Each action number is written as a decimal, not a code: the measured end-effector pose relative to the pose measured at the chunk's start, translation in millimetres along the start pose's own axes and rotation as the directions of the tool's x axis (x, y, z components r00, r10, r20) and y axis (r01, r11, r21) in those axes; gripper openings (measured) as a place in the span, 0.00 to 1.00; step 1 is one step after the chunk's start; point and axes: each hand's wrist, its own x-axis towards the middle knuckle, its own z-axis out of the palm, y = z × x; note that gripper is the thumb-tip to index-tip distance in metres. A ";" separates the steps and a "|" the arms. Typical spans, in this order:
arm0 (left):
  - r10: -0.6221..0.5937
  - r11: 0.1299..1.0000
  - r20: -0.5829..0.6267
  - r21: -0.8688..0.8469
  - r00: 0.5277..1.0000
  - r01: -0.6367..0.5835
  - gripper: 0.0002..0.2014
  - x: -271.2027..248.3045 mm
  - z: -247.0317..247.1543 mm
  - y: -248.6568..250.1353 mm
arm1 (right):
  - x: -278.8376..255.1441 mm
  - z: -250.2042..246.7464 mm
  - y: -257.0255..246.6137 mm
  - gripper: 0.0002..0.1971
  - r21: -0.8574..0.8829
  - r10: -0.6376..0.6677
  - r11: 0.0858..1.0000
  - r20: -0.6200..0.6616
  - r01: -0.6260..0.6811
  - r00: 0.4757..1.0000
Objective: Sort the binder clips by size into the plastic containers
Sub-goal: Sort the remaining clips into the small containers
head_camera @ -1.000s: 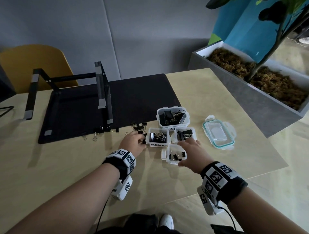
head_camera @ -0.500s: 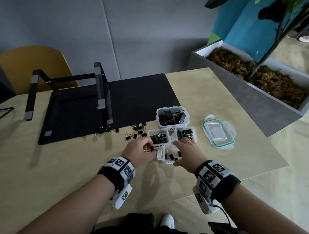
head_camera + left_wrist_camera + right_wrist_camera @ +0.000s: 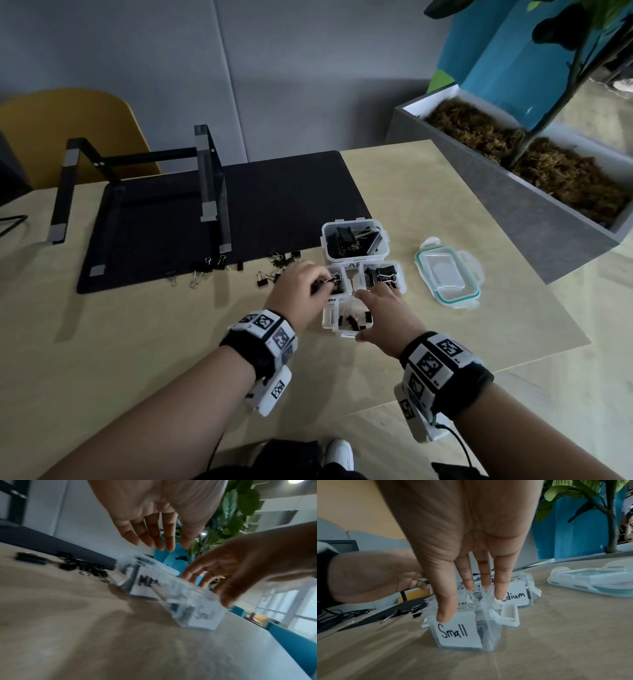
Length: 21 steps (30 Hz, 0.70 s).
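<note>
Clear plastic Small container (image 3: 462, 632) sits nearest on the worktop (image 3: 102, 342); right hand (image 3: 387, 315) grips it, thumb on the label, fingers over the rim. Just behind-left of it, left hand (image 3: 301, 291) pinches a binder clip (image 3: 334, 278) above a medium container (image 3: 342, 284). Loose clips (image 3: 270, 272) lie farther left.

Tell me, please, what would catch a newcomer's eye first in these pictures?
Most striking are the two hands meeting over a cluster of clear plastic containers: the right hand grips the container labelled Small by its rim, while the left hand reaches over a container behind it. Loose binder clips lie scattered along the near edge of the black mat, and a teal-rimmed lid lies to the right of the containers.
</note>
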 end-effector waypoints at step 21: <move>-0.345 0.937 -0.015 0.047 0.938 0.346 0.07 10.7 -16.1 -43.9 | -0.6 -1.5 -1.4 0.36 0.009 0.008 1.000 0.006 -0.008 1.000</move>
